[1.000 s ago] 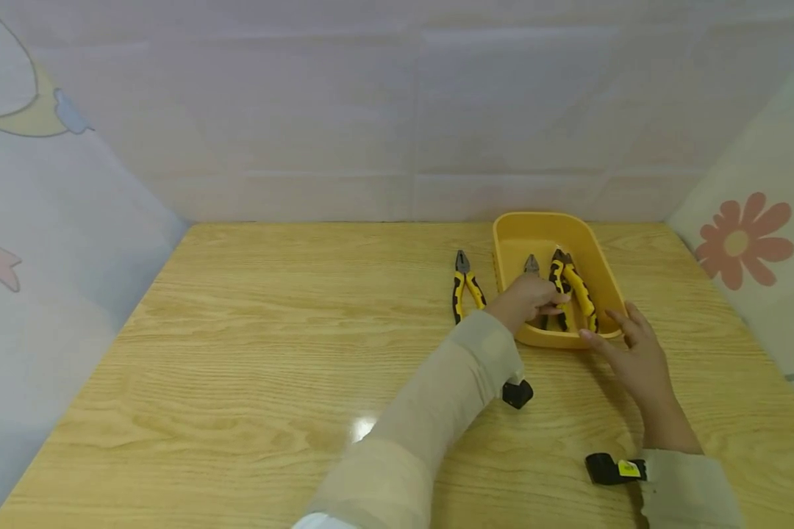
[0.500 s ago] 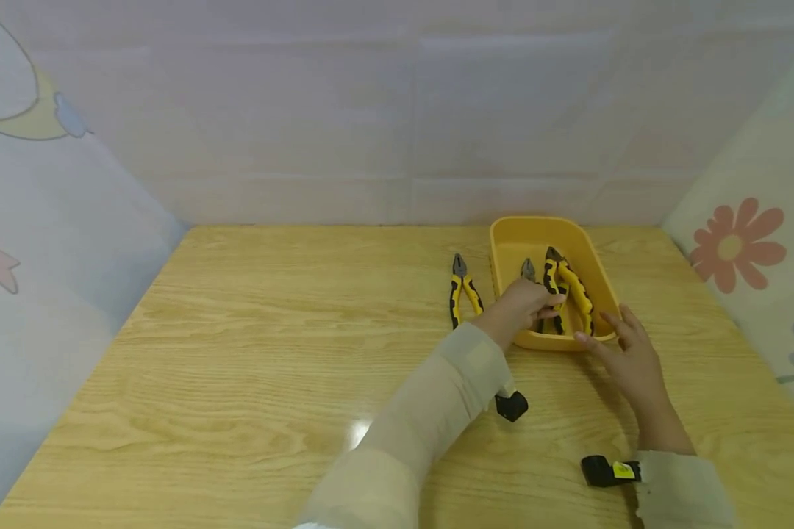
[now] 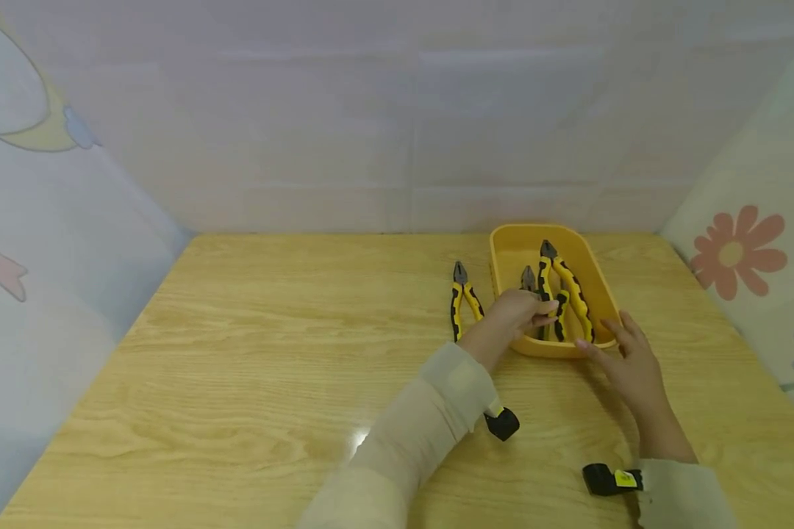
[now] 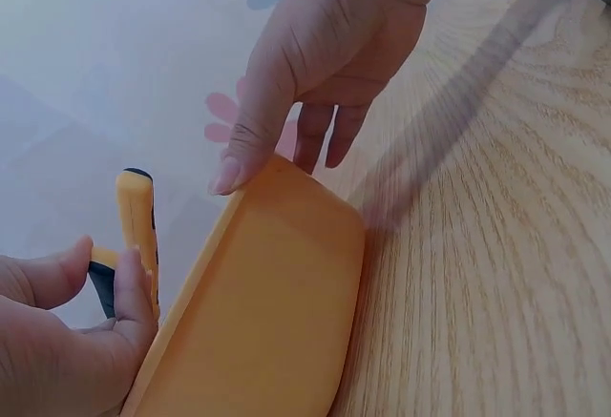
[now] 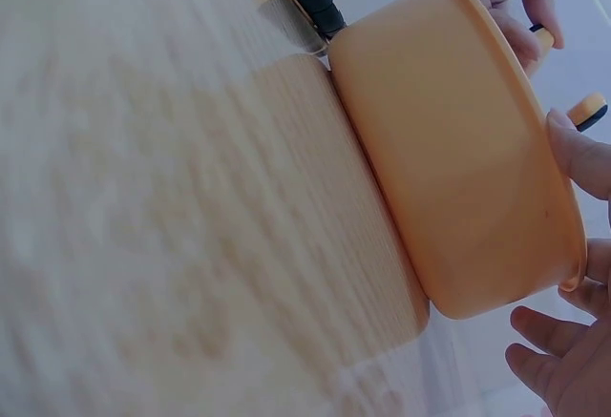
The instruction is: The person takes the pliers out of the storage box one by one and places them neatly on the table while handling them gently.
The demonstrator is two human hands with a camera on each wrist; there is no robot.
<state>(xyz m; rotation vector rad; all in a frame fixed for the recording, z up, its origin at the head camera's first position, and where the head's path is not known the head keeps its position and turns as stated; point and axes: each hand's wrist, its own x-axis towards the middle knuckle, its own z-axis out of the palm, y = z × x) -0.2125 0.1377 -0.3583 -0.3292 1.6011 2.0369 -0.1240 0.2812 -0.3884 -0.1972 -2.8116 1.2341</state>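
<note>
In the head view, my left hand (image 3: 519,310) reaches into a yellow bin (image 3: 595,272) and pinches a yellow-and-black pliers handle (image 4: 103,262) between thumb and finger. Which pair that handle belongs to is partly hidden by the hand. Pliers with spread handles (image 3: 572,286) lean in the bin, dark nose toward the far side. Left of them shows the grey nose of another pair of pliers (image 3: 528,278), its lower part covered. My right hand (image 3: 635,371) holds the bin's near right corner, thumb on the rim and fingers around the side.
Another pair of pliers (image 3: 459,297) lies on the wooden table (image 3: 271,353), just left of the bin, nose pointing away. A pale cloth wall (image 3: 317,132) stands behind the table, with printed side walls left and right. Black wrist cameras (image 3: 503,424) hang below both sleeves.
The spread pliers have shifted left and toward the bin's far side, their nose now higher, as my left hand drew slightly left. My right hand keeps its place at the bin's corner.
</note>
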